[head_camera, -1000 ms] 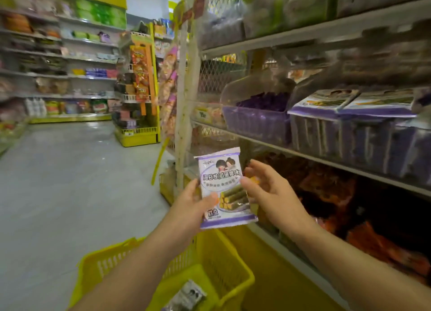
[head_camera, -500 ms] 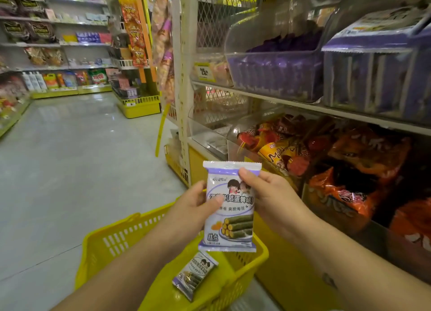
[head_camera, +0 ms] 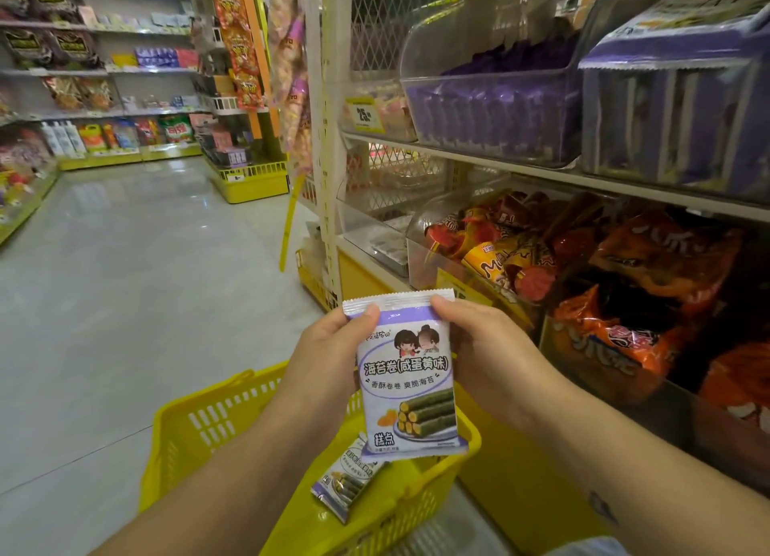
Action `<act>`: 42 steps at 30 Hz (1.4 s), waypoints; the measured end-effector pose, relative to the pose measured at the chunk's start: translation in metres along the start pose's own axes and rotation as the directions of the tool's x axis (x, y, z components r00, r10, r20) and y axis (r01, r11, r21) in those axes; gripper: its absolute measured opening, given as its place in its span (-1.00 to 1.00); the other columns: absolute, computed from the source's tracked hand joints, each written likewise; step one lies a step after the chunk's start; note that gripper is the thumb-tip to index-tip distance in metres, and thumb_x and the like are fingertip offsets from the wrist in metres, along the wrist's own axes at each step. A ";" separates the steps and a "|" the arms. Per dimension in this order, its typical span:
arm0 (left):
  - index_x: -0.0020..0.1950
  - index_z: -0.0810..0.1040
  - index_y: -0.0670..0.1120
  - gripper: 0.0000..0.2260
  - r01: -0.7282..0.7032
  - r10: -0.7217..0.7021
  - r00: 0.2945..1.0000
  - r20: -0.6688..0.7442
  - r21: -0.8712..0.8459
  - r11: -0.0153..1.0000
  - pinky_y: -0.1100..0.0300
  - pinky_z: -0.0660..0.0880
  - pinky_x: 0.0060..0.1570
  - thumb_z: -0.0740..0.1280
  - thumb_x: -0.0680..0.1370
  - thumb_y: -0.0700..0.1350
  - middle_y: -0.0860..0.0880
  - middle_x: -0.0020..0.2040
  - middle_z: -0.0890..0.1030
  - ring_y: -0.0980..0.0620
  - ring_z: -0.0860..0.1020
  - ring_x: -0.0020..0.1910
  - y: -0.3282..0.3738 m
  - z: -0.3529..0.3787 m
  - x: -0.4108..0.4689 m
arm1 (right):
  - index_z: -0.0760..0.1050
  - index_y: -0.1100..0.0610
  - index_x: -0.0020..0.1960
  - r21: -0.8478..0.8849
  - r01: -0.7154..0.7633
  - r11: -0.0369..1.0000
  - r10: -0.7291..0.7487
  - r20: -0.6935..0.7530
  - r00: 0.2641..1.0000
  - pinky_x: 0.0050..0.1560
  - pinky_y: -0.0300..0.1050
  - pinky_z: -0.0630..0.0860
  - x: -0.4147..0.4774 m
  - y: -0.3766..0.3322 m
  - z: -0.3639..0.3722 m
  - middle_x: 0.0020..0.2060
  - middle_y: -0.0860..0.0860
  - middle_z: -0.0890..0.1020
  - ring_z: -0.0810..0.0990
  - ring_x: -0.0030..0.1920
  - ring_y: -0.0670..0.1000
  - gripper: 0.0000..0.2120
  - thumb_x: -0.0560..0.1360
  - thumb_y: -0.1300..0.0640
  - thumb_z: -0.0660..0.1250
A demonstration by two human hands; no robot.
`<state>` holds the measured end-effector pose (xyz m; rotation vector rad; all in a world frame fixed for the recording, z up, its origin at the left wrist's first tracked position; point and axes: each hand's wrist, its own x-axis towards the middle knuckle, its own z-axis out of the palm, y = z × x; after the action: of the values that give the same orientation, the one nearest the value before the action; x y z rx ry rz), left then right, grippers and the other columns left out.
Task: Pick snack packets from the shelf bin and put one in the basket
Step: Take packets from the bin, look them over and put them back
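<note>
A white and purple snack packet [head_camera: 410,382] with seaweed rolls printed on it stands upright in front of me. My left hand [head_camera: 329,359] grips its upper left edge and my right hand [head_camera: 479,347] grips its upper right edge. Below it sits a yellow basket [head_camera: 200,430] on the floor. A second packet [head_camera: 346,480] of the same kind lies inside the basket. The clear shelf bin [head_camera: 491,110] with purple packets stands on the shelf at upper right.
Another clear bin [head_camera: 675,110] of purple packets sits to the right. Orange snack bags [head_camera: 650,264] fill the bins on the shelf below. A white shelf post [head_camera: 329,139] rises at centre. The grey aisle floor [head_camera: 125,285] stretches left toward more shelves.
The packet has come down from shelf height to just above the basket. Both hands have shifted to its top corners, and the view has tilted down.
</note>
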<state>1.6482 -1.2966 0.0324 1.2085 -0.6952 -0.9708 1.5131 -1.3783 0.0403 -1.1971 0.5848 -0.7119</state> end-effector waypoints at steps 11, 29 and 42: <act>0.15 0.58 -0.18 -0.75 0.045 -0.043 0.999 0.016 -0.102 0.994 -0.01 0.61 -0.05 0.16 0.65 -0.11 -0.18 0.02 0.70 -0.10 0.68 0.00 0.014 -0.015 -0.003 | 0.63 0.09 0.12 -0.211 -0.162 0.964 0.202 0.184 0.962 0.20 0.12 0.54 -0.007 -0.010 -0.010 0.11 0.07 0.67 0.63 0.16 0.09 -0.58 0.42 -0.16 0.31; 0.32 0.48 0.06 -0.45 -0.185 0.138 0.960 0.243 0.181 0.966 0.26 0.59 -0.14 0.48 0.34 -0.06 0.09 0.08 0.69 0.08 0.66 0.06 -0.003 -0.014 -0.009 | 0.58 0.26 0.15 0.095 -0.103 0.990 0.098 0.057 0.994 -0.06 -0.14 0.64 -0.010 -0.013 -0.003 0.05 0.18 0.68 0.67 -0.01 0.06 -0.70 0.58 0.09 0.22; 0.29 0.34 0.40 -0.55 -0.434 0.389 0.900 0.199 0.511 0.742 0.40 0.37 0.27 0.36 0.43 0.28 0.33 0.36 0.35 0.44 0.34 0.30 -0.010 0.003 -0.015 | 0.43 0.11 0.18 -0.072 0.159 0.985 -0.161 -0.025 0.987 -0.19 -0.11 0.64 -0.015 -0.010 0.006 0.00 -0.02 0.71 0.70 -0.06 -0.04 -0.69 0.46 0.16 0.39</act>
<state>1.6370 -1.2846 0.0244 1.4229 -1.3081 -0.4468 1.5054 -1.3650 0.0521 -1.3101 0.5469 -0.8528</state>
